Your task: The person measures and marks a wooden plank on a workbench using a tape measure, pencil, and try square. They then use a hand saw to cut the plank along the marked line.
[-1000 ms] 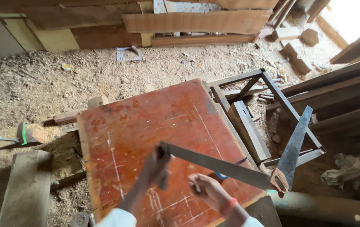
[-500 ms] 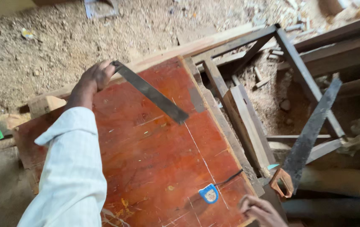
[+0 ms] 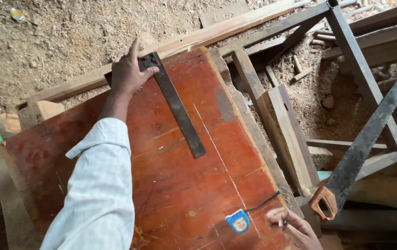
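A reddish-brown wooden board lies flat in front of me, with a thin white line scribed along its length. My left hand presses the stock of a dark metal try square against the board's far edge; its blade runs down across the board. My right hand is at the near right corner, fingers pinched on a small thin object that I cannot make out. A blue tape measure with a black strap lies on the board just left of that hand.
A hand saw with an orange handle leans at the right beside a wooden block. A dark metal frame and timber planks lie beyond the board. Sawdust covers the ground.
My left hand has carried the try square from the board's near part out to its far edge and set it there. The view has tilted down and closer; my right hand stays near the tape measure.
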